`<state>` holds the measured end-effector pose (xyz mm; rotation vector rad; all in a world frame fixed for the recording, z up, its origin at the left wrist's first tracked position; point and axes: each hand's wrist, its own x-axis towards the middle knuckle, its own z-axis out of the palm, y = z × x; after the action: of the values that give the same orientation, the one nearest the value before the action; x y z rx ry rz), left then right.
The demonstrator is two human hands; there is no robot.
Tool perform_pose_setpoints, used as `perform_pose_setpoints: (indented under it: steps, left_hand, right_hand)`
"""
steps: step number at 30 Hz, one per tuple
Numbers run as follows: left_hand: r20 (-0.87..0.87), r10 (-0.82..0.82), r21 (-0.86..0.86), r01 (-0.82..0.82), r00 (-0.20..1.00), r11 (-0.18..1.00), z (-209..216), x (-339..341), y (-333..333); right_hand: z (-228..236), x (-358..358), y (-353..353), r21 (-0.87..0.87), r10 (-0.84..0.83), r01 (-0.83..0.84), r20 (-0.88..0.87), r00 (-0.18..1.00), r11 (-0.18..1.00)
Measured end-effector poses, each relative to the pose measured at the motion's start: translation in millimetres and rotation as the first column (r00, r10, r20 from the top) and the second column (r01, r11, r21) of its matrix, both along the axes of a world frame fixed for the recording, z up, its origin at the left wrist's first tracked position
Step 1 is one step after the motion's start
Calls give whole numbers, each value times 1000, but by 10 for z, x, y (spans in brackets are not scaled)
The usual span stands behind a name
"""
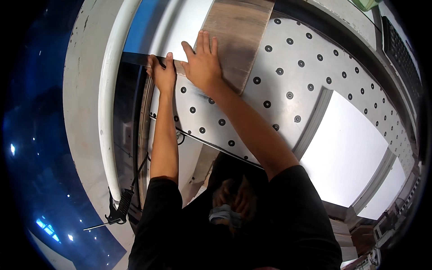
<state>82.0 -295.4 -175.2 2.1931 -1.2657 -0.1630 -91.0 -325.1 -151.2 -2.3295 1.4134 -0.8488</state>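
Observation:
A wood-grain panel lies on a grey metal table studded with black rollers. My right hand rests flat on the panel's near corner, fingers together and extended. My left hand is just left of it, fingers curled over the panel's lower left edge where a dark strip runs off to the left. Both forearms reach up from black sleeves at the bottom of the view.
A white board lies in a recess at the table's right. A white curved rail runs down the left side, and a black air gun on a hose hangs below it. Stacked boards sit at the lower right.

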Motion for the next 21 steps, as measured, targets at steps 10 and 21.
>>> perform_pose_setpoints:
  steps: [10,21]
  left_hand:
    - [47,3,13,-4,999,1000,-3,-24,-3]
    - [97,67,37,-71,993,997,-164,26,-84]
  right_hand:
    - [-53,10,32,-78,9,-1,107,994,997]
    - [24,-144,929,-131,48,-77,-211,976,988]
